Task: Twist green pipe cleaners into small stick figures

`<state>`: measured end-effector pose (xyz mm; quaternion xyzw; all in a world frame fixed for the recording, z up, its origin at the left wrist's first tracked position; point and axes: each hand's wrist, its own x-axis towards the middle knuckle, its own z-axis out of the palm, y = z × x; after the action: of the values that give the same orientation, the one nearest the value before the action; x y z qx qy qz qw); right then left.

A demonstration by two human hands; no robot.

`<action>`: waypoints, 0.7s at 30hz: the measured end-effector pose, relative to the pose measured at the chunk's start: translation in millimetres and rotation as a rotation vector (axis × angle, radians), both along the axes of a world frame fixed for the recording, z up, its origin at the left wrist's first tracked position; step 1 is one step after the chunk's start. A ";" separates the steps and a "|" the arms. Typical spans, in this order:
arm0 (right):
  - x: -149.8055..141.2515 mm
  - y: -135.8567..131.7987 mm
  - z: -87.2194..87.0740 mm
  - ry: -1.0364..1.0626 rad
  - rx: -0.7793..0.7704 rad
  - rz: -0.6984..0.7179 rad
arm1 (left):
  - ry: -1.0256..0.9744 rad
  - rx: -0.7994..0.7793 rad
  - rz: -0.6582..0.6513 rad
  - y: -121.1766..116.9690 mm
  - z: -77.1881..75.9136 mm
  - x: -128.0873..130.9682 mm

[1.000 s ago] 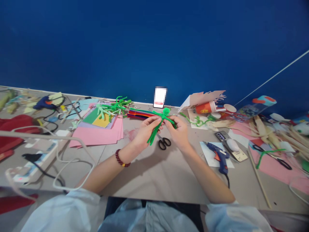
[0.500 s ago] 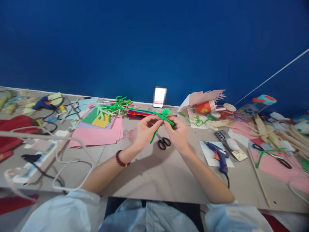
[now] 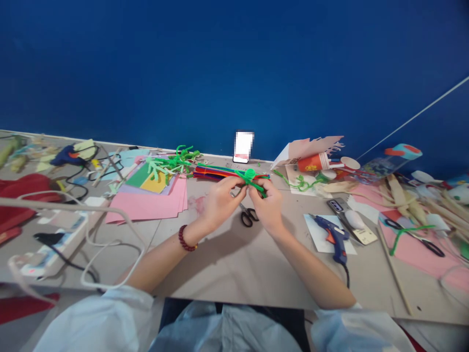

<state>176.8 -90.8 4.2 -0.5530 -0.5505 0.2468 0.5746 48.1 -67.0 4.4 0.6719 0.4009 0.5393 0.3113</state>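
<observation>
Left hand (image 3: 224,201) and right hand (image 3: 270,203), each nearly closed, pinching a green pipe-cleaner figure (image 3: 250,175) between them, just beyond the black-handled scissors (image 3: 246,218); farther beyond the scissors, a bundle of coloured pipe cleaners (image 3: 209,173) and a phone (image 3: 242,147); to the scissors' right, a blue glue gun (image 3: 339,240)

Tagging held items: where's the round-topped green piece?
Near the head view's centre, the green piece is held between the left hand and the right hand, in front of the coloured stems and above the central scissors in the picture.
</observation>
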 end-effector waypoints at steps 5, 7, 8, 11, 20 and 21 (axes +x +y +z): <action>-0.8 1.8 -4.1 0.017 0.025 0.005 | 0.009 0.041 -0.019 4.2 -2.1 -1.4; 0.9 3.2 -4.8 0.017 0.045 0.023 | -0.002 0.028 -0.041 6.6 0.2 -1.9; 1.9 3.7 -4.7 0.020 0.056 0.033 | -0.016 0.015 -0.048 7.5 1.7 -2.0; 3.9 3.7 -2.5 0.036 0.067 0.043 | -0.085 -0.045 -0.065 7.9 5.6 -0.9; 2.3 -0.2 4.8 0.035 0.046 0.018 | -0.385 -0.317 -0.131 4.6 3.7 6.9; 2.1 -0.4 4.4 0.029 0.043 0.024 | -0.417 -0.343 -0.141 3.7 4.0 7.6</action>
<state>178.9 -91.3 8.6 -0.5303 -0.5538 0.2500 0.5913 55.7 -63.3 8.4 0.5101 0.3657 0.5673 0.5332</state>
